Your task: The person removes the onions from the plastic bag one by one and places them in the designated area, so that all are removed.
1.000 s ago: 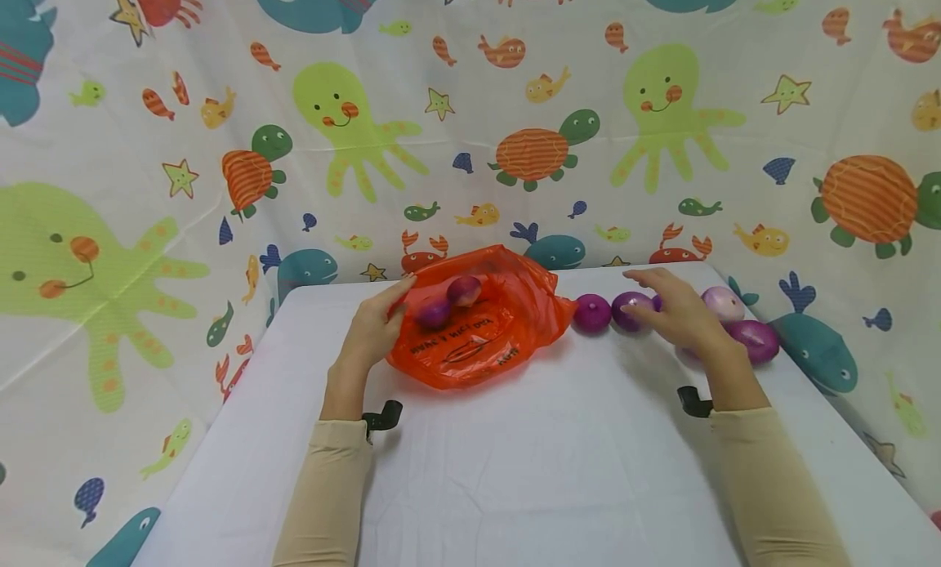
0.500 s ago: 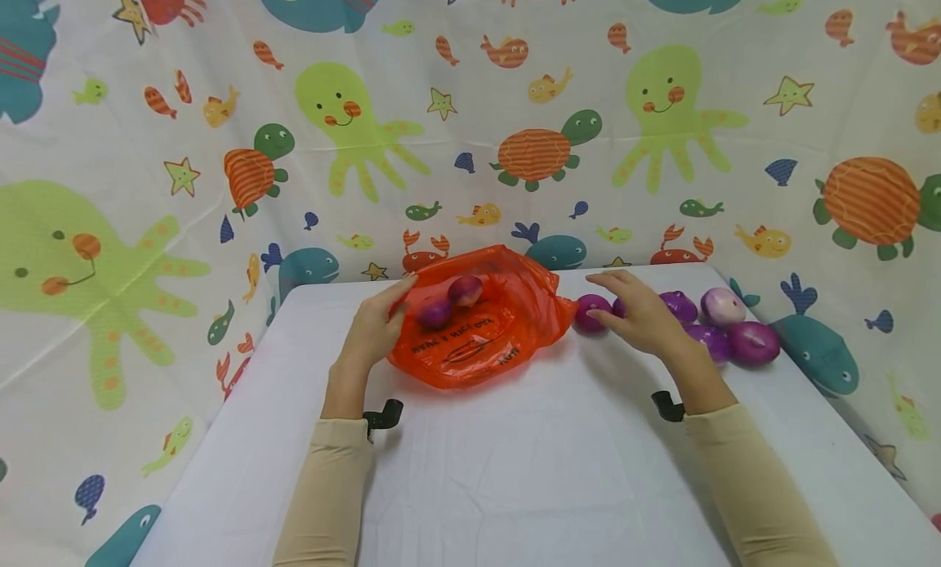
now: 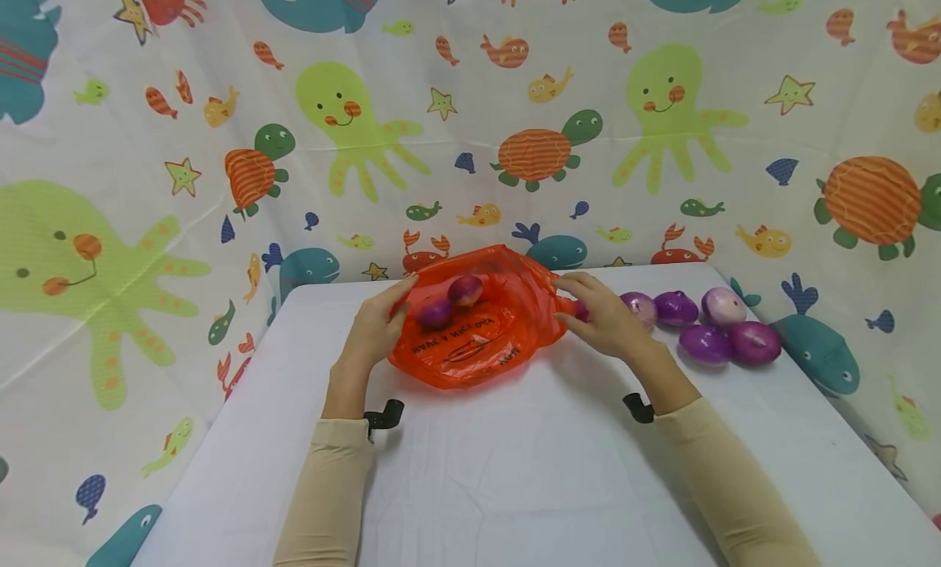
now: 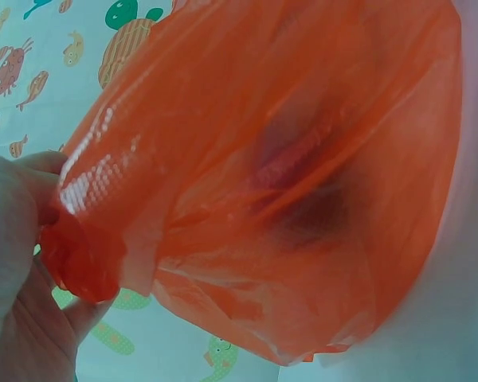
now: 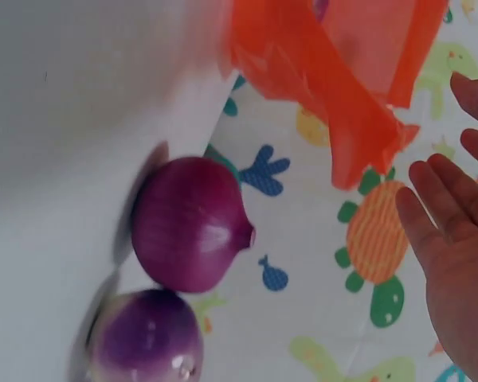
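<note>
A translucent red plastic bag (image 3: 470,338) lies on the white table with its mouth spread. Two red onions, one purple (image 3: 434,313) and one redder (image 3: 465,291), show inside it. My left hand (image 3: 376,326) grips the bag's left edge; in the left wrist view, thumb and fingers pinch bunched plastic (image 4: 88,255). My right hand (image 3: 599,318) is over the bag's right end, fingers extended. In the right wrist view, that hand (image 5: 462,231) is open, apart from the bag's loose corner (image 5: 366,147). A round purple onion (image 5: 187,224) sits nearby, mostly hidden in the head view.
Several more onions stand on the right of the table, among them a pale one (image 3: 724,306) and a dark purple one (image 3: 754,343). A curtain (image 3: 470,101) printed with sea animals hangs behind the table and at its sides.
My right hand has moved left from above the onions to the bag's right end, uncovering several onions on the right. The left hand and the bag have stayed in place.
</note>
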`<move>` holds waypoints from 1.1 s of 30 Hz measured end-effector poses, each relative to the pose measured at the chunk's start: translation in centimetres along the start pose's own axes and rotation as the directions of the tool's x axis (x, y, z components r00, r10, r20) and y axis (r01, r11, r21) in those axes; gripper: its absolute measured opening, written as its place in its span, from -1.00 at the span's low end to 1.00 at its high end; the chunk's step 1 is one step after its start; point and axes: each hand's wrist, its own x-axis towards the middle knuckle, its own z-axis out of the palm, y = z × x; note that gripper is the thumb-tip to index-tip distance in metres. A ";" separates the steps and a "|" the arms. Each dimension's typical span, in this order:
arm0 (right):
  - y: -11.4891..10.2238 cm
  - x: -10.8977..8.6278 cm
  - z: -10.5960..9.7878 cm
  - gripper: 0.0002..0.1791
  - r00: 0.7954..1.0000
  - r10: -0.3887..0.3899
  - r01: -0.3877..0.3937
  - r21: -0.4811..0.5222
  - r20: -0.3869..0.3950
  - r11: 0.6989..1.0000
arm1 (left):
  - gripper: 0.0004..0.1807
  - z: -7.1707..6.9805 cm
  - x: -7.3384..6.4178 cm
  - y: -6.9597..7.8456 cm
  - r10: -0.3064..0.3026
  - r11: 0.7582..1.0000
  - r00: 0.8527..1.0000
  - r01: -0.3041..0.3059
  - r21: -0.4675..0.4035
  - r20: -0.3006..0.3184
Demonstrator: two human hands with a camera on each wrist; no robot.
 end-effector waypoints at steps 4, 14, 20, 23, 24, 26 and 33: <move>-0.6 0.6 1.1 -0.36 0.999 -0.007 0.007 0.002 0.034 1.000 | -0.36 0.0 0.0 0.0 -0.005 1.000 1.000 0.006 -0.001 0.004; -2.2 2.0 2.1 -0.42 0.988 -0.145 0.143 -0.035 -0.049 0.989 | -0.32 0.1 0.0 -0.1 0.000 1.000 1.000 0.000 0.001 0.001; -3.7 3.0 2.7 -0.45 0.976 -0.217 0.217 0.002 -0.035 0.976 | -0.32 0.1 0.0 -0.1 -0.004 1.000 1.000 0.004 0.002 0.002; -4.4 3.6 3.2 -0.44 0.973 -0.232 0.232 -0.006 -0.003 0.973 | -0.33 0.1 0.0 -0.2 -0.005 1.000 1.000 0.005 0.006 0.002; -4.6 3.8 3.3 -0.43 0.973 -0.232 0.232 -0.006 0.008 0.973 | -0.33 0.2 0.0 -0.2 -0.006 1.000 1.000 0.006 0.008 0.002; -4.8 4.2 3.7 -0.43 0.975 -0.220 0.221 -0.006 0.036 0.975 | -0.33 0.2 0.0 -0.2 -0.004 1.000 1.000 0.004 0.007 0.003; -5.1 5.5 5.4 -0.43 0.980 -0.170 0.171 -0.007 0.100 0.985 | -0.33 0.2 0.1 -0.1 -0.001 1.000 1.000 0.000 0.008 0.002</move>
